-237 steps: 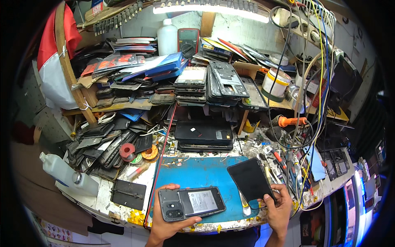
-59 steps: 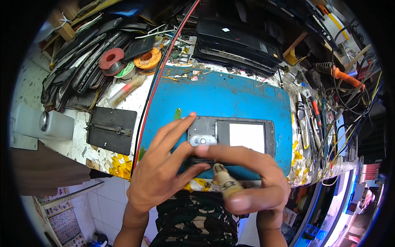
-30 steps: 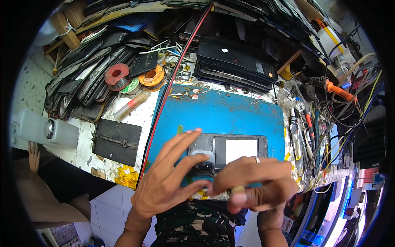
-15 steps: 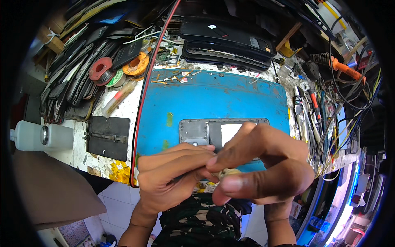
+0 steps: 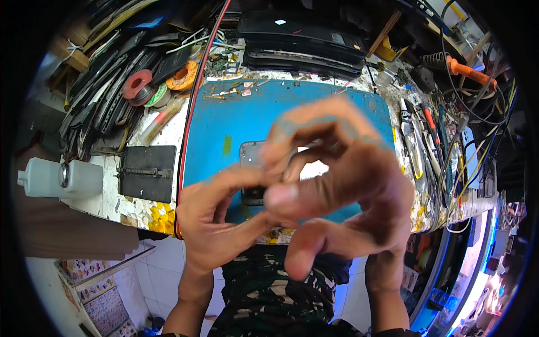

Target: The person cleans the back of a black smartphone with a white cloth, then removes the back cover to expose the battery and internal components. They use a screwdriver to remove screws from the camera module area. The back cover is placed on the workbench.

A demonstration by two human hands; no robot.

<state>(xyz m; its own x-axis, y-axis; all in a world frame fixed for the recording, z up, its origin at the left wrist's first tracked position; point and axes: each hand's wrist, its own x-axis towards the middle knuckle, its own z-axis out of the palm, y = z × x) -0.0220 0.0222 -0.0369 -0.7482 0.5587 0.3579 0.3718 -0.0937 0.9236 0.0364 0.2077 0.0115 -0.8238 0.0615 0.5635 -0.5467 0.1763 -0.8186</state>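
My two hands meet above the near edge of the blue mat (image 5: 213, 129). My left hand (image 5: 216, 219) is closed in a loose pinch, its fingertips touching those of my right. Curled and smeared by motion, my right hand (image 5: 359, 180) brings its thumb and fingers together at the same spot, with a lower finger held apart. Whatever is pinched between them is hidden. Behind them on the mat lies an opened phone (image 5: 251, 153) with a dark frame and a white part; the hands cover most of it.
A dark plate with a metal clamp (image 5: 147, 174) lies left, beside a translucent plastic bottle (image 5: 42, 177). Solder spools (image 5: 137, 88) and piled phone parts are far left. Black panels (image 5: 303, 42) are stacked at the back. Tools and an orange-handled soldering iron (image 5: 471, 73) line the right.
My right hand has risen and its fingers have curled inward. My left fingers have spread more from the thumb. A small tan thing seen between the hands earlier is now hidden. The view has shifted slightly.
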